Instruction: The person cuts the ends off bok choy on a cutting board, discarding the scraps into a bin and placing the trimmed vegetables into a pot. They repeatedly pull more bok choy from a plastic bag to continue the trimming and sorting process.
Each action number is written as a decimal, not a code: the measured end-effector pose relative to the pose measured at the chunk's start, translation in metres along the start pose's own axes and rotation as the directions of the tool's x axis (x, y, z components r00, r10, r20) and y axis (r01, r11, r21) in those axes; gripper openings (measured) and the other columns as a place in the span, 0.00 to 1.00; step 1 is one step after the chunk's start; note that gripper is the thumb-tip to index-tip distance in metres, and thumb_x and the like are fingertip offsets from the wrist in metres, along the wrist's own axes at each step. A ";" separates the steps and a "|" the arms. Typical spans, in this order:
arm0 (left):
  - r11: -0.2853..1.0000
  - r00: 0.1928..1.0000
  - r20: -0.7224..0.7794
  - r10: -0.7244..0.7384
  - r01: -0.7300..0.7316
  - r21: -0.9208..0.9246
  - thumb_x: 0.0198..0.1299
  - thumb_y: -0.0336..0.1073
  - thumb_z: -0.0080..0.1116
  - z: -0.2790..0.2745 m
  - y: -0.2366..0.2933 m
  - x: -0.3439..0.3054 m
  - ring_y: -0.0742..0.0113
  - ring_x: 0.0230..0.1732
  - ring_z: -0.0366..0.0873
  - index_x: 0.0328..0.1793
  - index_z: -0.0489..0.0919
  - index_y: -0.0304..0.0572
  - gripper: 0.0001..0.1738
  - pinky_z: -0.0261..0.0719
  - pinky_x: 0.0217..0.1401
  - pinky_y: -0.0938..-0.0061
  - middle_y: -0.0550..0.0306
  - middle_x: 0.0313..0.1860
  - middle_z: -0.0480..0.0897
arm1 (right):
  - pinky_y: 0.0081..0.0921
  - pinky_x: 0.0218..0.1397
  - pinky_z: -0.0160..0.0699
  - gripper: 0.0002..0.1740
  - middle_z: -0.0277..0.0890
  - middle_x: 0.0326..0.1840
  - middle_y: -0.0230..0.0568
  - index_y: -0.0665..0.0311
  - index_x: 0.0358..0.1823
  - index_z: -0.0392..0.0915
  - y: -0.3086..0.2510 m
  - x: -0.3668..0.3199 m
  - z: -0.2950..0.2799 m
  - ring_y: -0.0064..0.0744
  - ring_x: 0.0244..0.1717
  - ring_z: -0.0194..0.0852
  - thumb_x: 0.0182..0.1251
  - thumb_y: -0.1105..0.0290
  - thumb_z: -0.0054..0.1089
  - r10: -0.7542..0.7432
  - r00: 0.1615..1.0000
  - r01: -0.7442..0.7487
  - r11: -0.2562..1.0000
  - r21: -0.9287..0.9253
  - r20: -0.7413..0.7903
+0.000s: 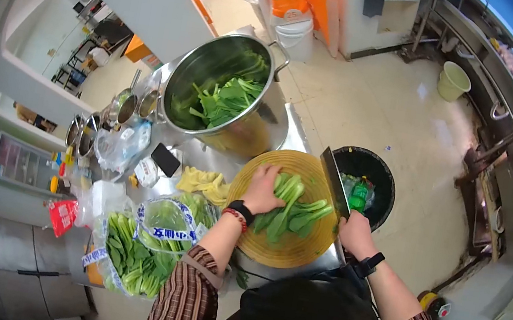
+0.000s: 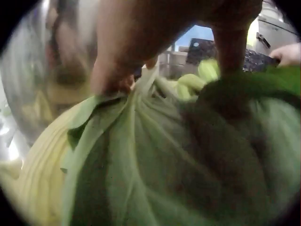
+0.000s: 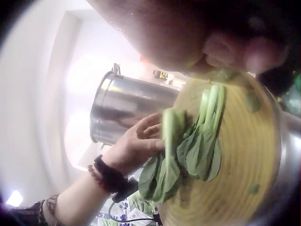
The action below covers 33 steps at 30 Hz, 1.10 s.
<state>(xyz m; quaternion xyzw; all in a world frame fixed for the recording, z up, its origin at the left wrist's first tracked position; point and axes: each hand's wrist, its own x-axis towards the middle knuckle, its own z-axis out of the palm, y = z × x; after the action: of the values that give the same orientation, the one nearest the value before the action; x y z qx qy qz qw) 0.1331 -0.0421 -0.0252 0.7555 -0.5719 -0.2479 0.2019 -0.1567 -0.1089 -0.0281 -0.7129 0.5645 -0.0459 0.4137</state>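
A round wooden chopping board [image 1: 301,256] carries leafy greens with pale green stems [image 1: 291,215], several of them side by side. My left hand [image 1: 262,193] grips one of the greens near its stem at the board's left side; in the left wrist view a broad leaf [image 2: 136,160] fills the front. At the board's right edge, my right hand [image 1: 357,234] grips the handle of a cleaver [image 1: 336,183], its blade standing on edge and pointing away from me. The right wrist view shows my left hand [image 3: 134,146] with fingers and thumb about the greens [image 3: 169,155].
Behind the board stands a large steel pot [image 1: 180,89] with greens inside. Left are a yellow cloth [image 1: 203,184], a phone [image 1: 165,160] and a plastic bag of greens [image 1: 138,255]. A black bin [image 1: 392,183] holding a green bottle [image 1: 359,194] stands on the floor right.
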 end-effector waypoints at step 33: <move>-0.311 0.984 -0.037 -0.174 -0.090 -0.946 0.56 0.38 0.65 -0.084 -0.016 -0.100 0.41 0.48 0.87 0.67 0.71 0.28 0.34 0.84 0.59 0.48 0.40 0.48 0.83 | 0.55 0.52 0.83 0.14 0.81 0.37 0.72 0.77 0.45 0.80 0.010 0.008 0.000 0.70 0.45 0.83 0.70 0.69 0.58 0.050 0.997 -0.054 0.996 0.076 0.061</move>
<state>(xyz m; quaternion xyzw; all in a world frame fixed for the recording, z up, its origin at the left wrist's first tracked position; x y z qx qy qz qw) 0.1739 0.0608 0.0463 0.3164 -0.0882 -0.5522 0.7663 -0.1616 -0.1159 -0.0375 -0.6823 0.5681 -0.0361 0.4587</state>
